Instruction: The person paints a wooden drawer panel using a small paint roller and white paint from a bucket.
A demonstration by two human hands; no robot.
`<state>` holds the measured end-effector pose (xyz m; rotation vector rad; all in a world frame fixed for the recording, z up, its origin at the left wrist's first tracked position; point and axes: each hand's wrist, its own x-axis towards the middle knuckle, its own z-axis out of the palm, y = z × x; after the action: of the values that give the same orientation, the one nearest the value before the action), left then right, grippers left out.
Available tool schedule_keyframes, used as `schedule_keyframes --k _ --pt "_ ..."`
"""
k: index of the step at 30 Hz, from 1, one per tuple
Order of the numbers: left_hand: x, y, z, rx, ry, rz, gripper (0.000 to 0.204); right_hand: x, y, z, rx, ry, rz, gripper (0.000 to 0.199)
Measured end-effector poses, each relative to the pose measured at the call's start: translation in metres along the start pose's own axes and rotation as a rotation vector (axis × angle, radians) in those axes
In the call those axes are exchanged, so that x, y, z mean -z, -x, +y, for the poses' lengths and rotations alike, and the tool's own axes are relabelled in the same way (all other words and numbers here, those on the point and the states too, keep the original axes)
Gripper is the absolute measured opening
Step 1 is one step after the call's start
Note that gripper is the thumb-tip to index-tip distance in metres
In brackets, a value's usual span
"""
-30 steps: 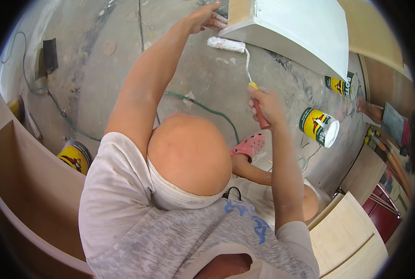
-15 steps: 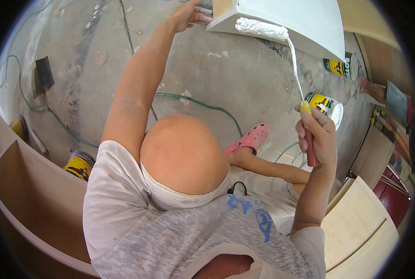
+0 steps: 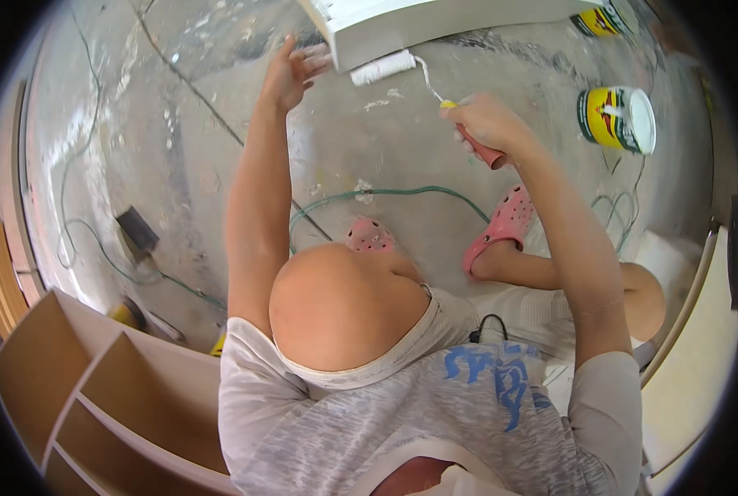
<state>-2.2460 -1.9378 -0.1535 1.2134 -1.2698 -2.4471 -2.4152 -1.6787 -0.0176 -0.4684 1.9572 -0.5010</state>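
Observation:
My right hand (image 3: 491,131) is closed around the red handle of a paint roller (image 3: 384,68). Its white, paint-coated sleeve is right by the lower edge of a white box-shaped furniture piece (image 3: 460,31); I cannot tell whether they touch. At that piece's left corner is my left hand (image 3: 290,76), fingers spread and whitened with paint. The fingertips reach up to the corner, though contact is unclear, and nothing is held in them.
An open paint bucket (image 3: 607,117) stands to the right, with another bucket (image 3: 594,22) beyond it. A green hose or cord (image 3: 402,192) crosses the floor by my pink clogs (image 3: 514,217). Unpainted shelving (image 3: 150,397) fills the lower left. A dark block (image 3: 138,229) lies at left.
My right hand has carried the roller left and forward, from in front of the white piece's face to its lower edge. The view has shifted, and more of the shelving and both clogs now show.

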Motion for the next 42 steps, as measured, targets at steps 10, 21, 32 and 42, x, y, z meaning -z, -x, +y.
schedule_keyframes --k 10,21,32,42 --pt "-0.009 0.004 -0.003 0.02 0.09 0.036 0.08 0.073 0.058 -0.008 0.046 0.059 0.057 0.032" --pt "-0.013 0.02 0.017 0.092 0.081 0.058 0.095 0.157 0.15 -0.012 0.093 -0.01 0.192 0.032" --pt "-0.026 0.023 0.05 0.229 -0.034 0.056 0.112 0.121 0.013 0.025 0.082 0.027 0.035 0.035" --pt "-0.046 0.016 0.039 0.138 0.046 0.203 0.091 0.155 0.063 0.025 0.176 -0.097 0.04 0.032"
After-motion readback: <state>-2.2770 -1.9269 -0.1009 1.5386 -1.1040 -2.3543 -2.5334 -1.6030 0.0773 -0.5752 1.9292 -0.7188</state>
